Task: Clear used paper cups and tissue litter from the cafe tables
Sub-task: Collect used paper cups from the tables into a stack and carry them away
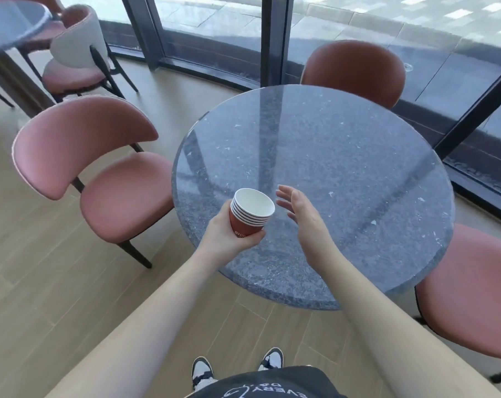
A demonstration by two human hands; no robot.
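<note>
A nested stack of red paper cups with white insides is held by my left hand, which is wrapped around the stack's lower part above the near left edge of a round grey stone table. The top cup looks empty. My right hand hovers just right of the stack with fingers spread and palm facing the cups, holding nothing. I see no cups or tissues on the tabletop.
Pink chairs stand around the table: one at the left, one at the far side, one at the right. Another table and chair are at the far left. Glass walls run behind.
</note>
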